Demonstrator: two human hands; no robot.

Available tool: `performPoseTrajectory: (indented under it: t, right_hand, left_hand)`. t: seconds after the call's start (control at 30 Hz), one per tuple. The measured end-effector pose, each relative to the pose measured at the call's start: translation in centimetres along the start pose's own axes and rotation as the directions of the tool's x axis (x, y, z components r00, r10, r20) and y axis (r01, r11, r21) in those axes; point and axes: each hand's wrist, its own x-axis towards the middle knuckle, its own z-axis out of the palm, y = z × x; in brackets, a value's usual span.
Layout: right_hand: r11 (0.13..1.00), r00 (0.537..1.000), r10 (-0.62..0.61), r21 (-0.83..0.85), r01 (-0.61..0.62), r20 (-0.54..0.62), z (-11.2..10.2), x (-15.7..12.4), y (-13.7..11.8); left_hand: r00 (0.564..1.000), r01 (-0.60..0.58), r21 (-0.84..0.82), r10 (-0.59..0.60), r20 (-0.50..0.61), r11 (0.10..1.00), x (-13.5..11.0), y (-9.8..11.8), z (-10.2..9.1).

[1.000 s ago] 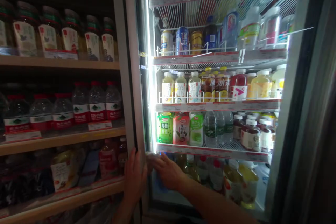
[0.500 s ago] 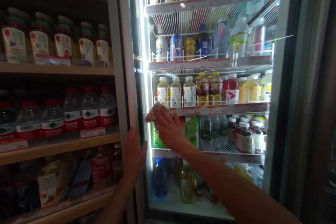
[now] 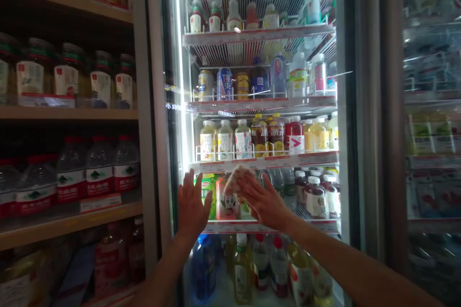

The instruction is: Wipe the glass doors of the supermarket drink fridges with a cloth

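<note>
My left hand lies flat and open against the glass door of a lit drinks fridge, fingers up, near the door's left edge. My right hand presses a crumpled pale cloth against the same glass, just right of the left hand, at the level of the third shelf. Behind the glass stand rows of bottles and cans; a red-labelled carton and a green bottle show between my hands.
Wooden shelves on the left carry jars above and red-capped water bottles below. A second glass fridge door stands on the right past a dark upright frame. Larger bottles fill the fridge bottom.
Both hands have risen along the glass from the lower shelf level. The right hand with the cloth has slid up and to the right; the view has tilted upward.
</note>
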Motion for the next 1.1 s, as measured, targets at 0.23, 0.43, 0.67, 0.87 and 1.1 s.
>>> performPoseTrajectory:
  t: [0.23, 0.43, 0.67, 0.87, 1.1]
  right_hand:
    - [0.989, 0.991, 0.125, -0.077, -0.129, -0.046, -1.6, -4.0, 2.4]
    - [0.955, 0.958, 0.269, -0.101, -0.279, -0.105, -2.6, -6.4, 4.9]
    - [0.993, 0.997, 0.078, -0.089, -0.077, 0.006, -3.4, -9.1, 5.4]
    - [0.857, 0.865, 0.458, -0.157, -0.491, -0.203, -4.3, -8.5, 8.3]
    - [0.775, 0.789, 0.534, -0.198, -0.600, -0.303, -4.6, -12.1, 12.1]
  left_hand:
    - [0.995, -0.089, 0.014, 0.089, -0.034, 0.996, 1.6, 3.4, 1.1]
    - [0.990, -0.132, 0.017, 0.133, -0.052, 0.991, 1.9, 6.8, 2.4]
    - [0.996, -0.090, 0.046, 0.091, -0.016, 0.995, 1.8, 7.3, 2.8]
    - [0.997, -0.072, 0.048, 0.074, -0.034, 0.996, 1.9, 7.4, 3.0]
    - [0.997, -0.068, 0.005, 0.068, -0.034, 0.998, 1.7, 7.3, 3.3]
